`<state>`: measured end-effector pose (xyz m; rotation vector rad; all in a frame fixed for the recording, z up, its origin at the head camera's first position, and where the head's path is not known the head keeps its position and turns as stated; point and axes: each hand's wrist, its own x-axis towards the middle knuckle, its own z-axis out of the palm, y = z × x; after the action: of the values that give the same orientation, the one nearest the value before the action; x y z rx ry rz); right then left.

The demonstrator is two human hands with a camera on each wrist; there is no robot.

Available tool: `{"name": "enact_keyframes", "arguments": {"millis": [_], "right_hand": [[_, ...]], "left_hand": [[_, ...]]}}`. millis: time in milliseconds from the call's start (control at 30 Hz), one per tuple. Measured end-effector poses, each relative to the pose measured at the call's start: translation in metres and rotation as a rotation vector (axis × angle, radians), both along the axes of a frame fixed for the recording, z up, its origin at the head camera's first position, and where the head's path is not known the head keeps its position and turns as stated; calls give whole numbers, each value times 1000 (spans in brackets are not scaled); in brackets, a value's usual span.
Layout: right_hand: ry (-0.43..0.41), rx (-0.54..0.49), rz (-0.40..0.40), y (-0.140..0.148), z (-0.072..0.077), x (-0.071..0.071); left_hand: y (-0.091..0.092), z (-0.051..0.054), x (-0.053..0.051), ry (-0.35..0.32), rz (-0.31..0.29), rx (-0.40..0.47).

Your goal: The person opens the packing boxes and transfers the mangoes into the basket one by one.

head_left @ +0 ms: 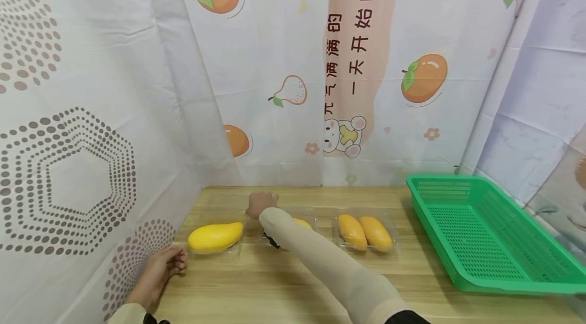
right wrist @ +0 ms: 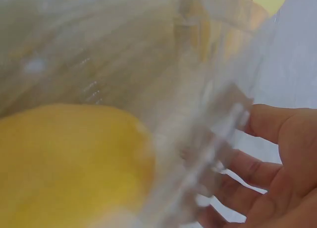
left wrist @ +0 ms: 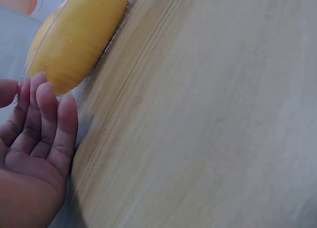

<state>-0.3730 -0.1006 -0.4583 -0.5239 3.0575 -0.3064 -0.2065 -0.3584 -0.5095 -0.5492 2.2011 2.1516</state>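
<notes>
A yellow mango (head_left: 215, 237) (left wrist: 79, 39) lies in a clear plastic container at the left of the table. Loosely curled, my left hand (head_left: 160, 273) (left wrist: 37, 148) is by that container's near left corner, fingertips close to its edge; whether they touch is unclear. My right hand (head_left: 262, 205) (right wrist: 272, 173) reaches between the left and middle containers. In the right wrist view, its thumb and fingers are at the blurred edge of clear plastic (right wrist: 198, 153), apparently gripping it, beside a yellow mango (right wrist: 74, 163). My right forearm partly hides the middle container's mango (head_left: 303, 223).
A clear container with two orange-yellow mangoes (head_left: 351, 231) stands right of the middle one. An empty green basket (head_left: 476, 287) is at the table's right side. Printed curtains (head_left: 274, 24) hang behind and at both sides of the wooden table (head_left: 274, 288).
</notes>
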Motion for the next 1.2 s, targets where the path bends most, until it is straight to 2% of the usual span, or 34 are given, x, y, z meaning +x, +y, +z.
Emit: {"name": "enact_keyframes", "arguments": {"millis": [167, 233, 400, 533, 733, 1000, 1200], "right_hand": [[90, 32, 89, 0, 11, 8], [108, 11, 134, -2, 14, 11], [61, -60, 268, -10, 20, 21], [29, -18, 370, -17, 21, 27], [65, 98, 479, -27, 19, 40], [92, 190, 538, -39, 12, 53], [117, 238, 513, -46, 4, 54]], "left_hand": [[-1, -1, -1, -4, 5, 9], [-1, -1, 0, -4, 2, 5], [-3, 0, 2, -6, -5, -9], [-3, 1, 2, -3, -5, -6], [-1, 1, 1, -6, -4, 11], [-1, 0, 0, -19, 11, 20], [-2, -2, -2, -24, 11, 13]]}}
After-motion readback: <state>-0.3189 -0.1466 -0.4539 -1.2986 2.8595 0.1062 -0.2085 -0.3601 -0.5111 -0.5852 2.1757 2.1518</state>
